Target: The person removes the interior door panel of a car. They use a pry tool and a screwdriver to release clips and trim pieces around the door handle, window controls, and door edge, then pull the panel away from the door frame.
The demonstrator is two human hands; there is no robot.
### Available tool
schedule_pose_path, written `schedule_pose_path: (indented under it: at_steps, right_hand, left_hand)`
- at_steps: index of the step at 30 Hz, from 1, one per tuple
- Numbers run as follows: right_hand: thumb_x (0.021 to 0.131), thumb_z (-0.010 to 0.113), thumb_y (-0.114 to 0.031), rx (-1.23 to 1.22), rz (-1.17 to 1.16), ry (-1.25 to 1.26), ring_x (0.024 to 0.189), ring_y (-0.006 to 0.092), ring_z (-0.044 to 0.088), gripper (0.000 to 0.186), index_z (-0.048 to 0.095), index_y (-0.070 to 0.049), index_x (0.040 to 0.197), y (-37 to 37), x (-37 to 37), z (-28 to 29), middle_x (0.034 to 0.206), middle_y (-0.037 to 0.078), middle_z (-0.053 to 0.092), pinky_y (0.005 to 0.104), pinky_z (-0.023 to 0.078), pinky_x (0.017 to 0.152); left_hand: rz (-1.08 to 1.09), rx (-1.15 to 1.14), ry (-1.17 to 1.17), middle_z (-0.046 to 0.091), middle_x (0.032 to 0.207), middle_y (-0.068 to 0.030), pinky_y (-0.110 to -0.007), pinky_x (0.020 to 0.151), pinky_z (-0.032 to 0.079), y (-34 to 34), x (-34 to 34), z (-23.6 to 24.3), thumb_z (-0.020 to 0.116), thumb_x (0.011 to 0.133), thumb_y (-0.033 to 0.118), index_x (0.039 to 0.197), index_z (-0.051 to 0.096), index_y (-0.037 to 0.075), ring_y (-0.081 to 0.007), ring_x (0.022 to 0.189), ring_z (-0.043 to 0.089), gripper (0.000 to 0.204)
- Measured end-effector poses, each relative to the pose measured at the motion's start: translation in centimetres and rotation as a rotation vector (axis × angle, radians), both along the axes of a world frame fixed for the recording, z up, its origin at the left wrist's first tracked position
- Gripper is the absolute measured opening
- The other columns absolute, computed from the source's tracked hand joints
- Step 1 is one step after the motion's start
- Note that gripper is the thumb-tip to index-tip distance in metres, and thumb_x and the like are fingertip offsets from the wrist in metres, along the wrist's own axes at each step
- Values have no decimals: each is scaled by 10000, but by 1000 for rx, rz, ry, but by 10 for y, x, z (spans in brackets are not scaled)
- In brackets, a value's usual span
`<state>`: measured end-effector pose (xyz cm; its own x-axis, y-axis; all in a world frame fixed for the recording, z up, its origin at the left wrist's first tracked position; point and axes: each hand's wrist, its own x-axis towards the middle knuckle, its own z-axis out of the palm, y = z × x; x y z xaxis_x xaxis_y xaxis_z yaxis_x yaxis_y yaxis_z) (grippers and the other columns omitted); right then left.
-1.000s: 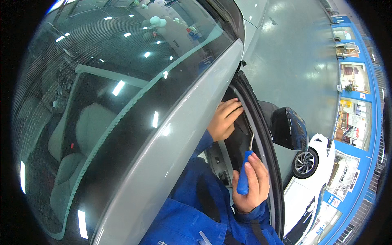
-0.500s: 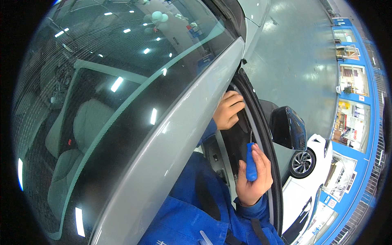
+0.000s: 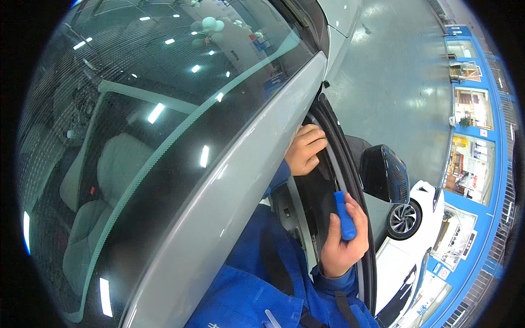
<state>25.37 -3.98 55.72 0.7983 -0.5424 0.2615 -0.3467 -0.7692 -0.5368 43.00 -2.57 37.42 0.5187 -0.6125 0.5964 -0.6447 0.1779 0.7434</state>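
Note:
My right hand (image 3: pixel 344 243) is closed around a blue-handled screwdriver (image 3: pixel 345 218). Its thin shaft points away from me, along the inner side of the open car door's black-edged window frame (image 3: pixel 350 164); where its tip ends I cannot make out. Farther up the frame, my left hand (image 3: pixel 306 150) has its fingers curled together against the frame's inner edge, and what they grip, if anything, is hidden. The left forearm passes partly behind the silver-grey windscreen pillar (image 3: pixel 219 186).
The windscreen (image 3: pixel 180 158) fills the left, with grey seats (image 3: pixel 123 169) behind it. A black door mirror (image 3: pixel 385 172) juts out beyond the frame. Farther right are a white car (image 3: pixel 396 262), the shiny floor (image 3: pixel 394 82) and a blue wall with posters (image 3: pixel 471 175).
My right hand and the screwdriver have shifted slightly to the right, and the handle leans a little more. My left hand stays at the same place on the frame.

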Motion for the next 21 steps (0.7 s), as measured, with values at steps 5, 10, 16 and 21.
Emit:
schedule_pose_path:
  at_steps: [5, 10, 16, 21]
  right_hand:
    - [894, 724, 5, 80, -74, -92, 1127, 353, 679, 337, 618, 49, 1211, -3, 1, -1, 1226, 261, 679, 429, 522, 996]
    - [868, 746, 5, 78, -104, -91, 1126, 381, 680, 337, 630, 57, 1180, -1, 2, -1, 1215, 261, 680, 436, 531, 986]
    - [739, 832, 18, -122, 48, 32, 1141, 434, 671, 434, 661, 31, 1137, 15, 4, -5, 1202, 230, 679, 471, 553, 976]
    - [716, 892, -89, -222, 392, 112, 1111, 432, 669, 443, 715, -77, 1121, 30, 4, -2, 1169, 167, 680, 459, 589, 893]
  left_hand:
    - [-9, -4, 0, 623, 1177, -174, -461, 981, 504, 1, 1, 0, 664, 722, 45, 1081, 636, 3, -385, 1157, 590, 363]
    - [-20, -10, -1, 622, 1181, -175, -461, 980, 505, 2, 2, 1, 673, 715, 43, 1084, 636, 0, -382, 1163, 588, 373]
    - [4, -14, -14, 621, 1185, -176, -465, 981, 504, 2, 0, 0, 679, 718, 44, 1087, 639, 0, -383, 1159, 592, 374]
    - [11, -30, -13, 626, 1178, -174, -463, 977, 503, 0, 0, -2, 676, 723, 45, 1077, 645, 3, -381, 1159, 593, 358]
